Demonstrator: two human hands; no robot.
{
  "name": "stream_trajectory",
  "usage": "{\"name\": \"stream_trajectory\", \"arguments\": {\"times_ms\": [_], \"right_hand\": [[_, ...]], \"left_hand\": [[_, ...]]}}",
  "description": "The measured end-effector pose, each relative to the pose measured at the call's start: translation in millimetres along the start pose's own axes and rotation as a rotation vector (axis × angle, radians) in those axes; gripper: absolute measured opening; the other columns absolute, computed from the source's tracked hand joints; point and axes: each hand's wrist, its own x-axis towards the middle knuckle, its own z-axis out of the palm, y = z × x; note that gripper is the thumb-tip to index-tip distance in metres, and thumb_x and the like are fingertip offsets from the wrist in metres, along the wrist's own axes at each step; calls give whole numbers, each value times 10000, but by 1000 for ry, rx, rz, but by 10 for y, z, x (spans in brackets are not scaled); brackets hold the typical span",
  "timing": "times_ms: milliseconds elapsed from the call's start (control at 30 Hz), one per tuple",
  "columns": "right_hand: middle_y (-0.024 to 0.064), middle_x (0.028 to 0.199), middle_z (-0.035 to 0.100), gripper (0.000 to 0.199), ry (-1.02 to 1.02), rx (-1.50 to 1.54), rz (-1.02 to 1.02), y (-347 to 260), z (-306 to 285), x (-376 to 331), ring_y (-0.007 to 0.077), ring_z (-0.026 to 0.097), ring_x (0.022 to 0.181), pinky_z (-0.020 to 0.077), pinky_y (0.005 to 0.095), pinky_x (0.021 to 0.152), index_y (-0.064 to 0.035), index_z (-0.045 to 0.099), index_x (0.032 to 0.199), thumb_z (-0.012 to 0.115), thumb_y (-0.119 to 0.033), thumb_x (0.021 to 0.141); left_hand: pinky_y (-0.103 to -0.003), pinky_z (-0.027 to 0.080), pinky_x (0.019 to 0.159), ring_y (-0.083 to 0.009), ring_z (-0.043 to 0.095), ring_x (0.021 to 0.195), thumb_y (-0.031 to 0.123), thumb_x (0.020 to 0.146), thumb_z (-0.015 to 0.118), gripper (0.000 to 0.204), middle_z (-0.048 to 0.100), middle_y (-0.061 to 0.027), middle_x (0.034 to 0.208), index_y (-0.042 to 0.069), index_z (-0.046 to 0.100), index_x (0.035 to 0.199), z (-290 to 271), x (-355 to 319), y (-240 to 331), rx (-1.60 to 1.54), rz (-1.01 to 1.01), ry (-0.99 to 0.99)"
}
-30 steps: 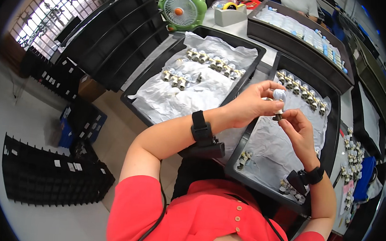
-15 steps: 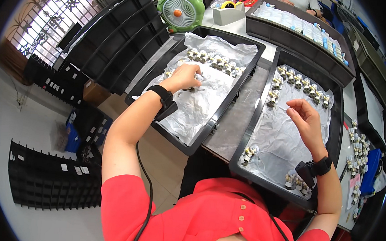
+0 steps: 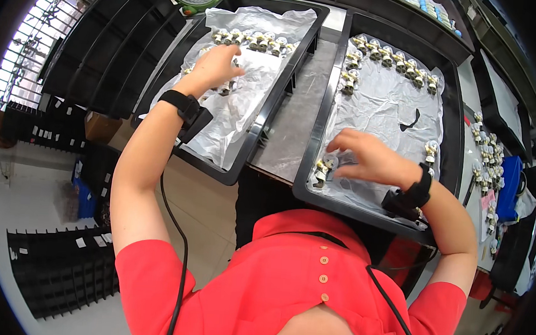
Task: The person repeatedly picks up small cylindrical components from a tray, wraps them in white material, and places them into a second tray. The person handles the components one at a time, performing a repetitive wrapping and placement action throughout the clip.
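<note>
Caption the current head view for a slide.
Left hand at small figurines in one white-lined black tray; right hand open beside a figurine in a second tray.

Bright, fairly even indoor light fills the view. The barred window (image 3: 27, 48), beyond the far left corner of the left tray (image 3: 227, 176), burns to white. Crumpled paper (image 3: 247, 105) in that tray nearly washes out toward its right edge, with only soft grey shading in the creases, and a pale glint sits on the black rim there. Along the far edge of the right tray (image 3: 306, 191), small figures (image 3: 387, 56) lose fine detail. Fisheye distortion bows straight lines, and the corners go black
</note>
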Motion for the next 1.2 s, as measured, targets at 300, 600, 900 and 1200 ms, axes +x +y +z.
{"name": "stream_trajectory", "arguments": {"times_ms": [300, 600, 900, 1200], "right_hand": [[112, 1005, 524, 357, 109, 5, -56, -100, -214, -13, 291, 540, 963, 451, 350, 824, -75, 581, 1014, 692, -21, 679], [65, 1011, 564, 346, 533, 49, -69, -71, -554, -99, 209, 571, 911, 472, 319, 796, -73, 566, 1031, 687, -8, 714], [45, 1035, 590, 347, 524, 241, 28, 10, -565, -88, 152, 562, 902, 480, 290, 825, -48, 562, 1062, 681, -32, 736], [48, 1030, 599, 369, 519, 425, 82, 118, -561, -67, 118, 564, 953, 486, 269, 813, -30, 565, 1159, 627, -25, 795]], "left_hand": [[-235, 439, 787, -96, 548, 907, 116, 881, 556, 300, 576, -25, 1037, 69, 541, 1177, -397, -294, 1388, -982, 251, -69], [-279, 462, 827, -125, 567, 990, 300, 936, 502, 427, 543, -24, 1155, 132, 379, 1308, -213, -250, 1859, -1414, 76, -627], [-364, 504, 836, -280, 608, 1003, 226, 937, 489, 446, 553, -111, 1158, 83, 328, 1328, 57, -172, 1802, -1850, 53, -779], [-368, 499, 855, -302, 592, 1032, 237, 944, 473, 466, 522, -122, 1212, 96, 318, 1360, 99, -201, 1810, -2013, 48, -707]]}}
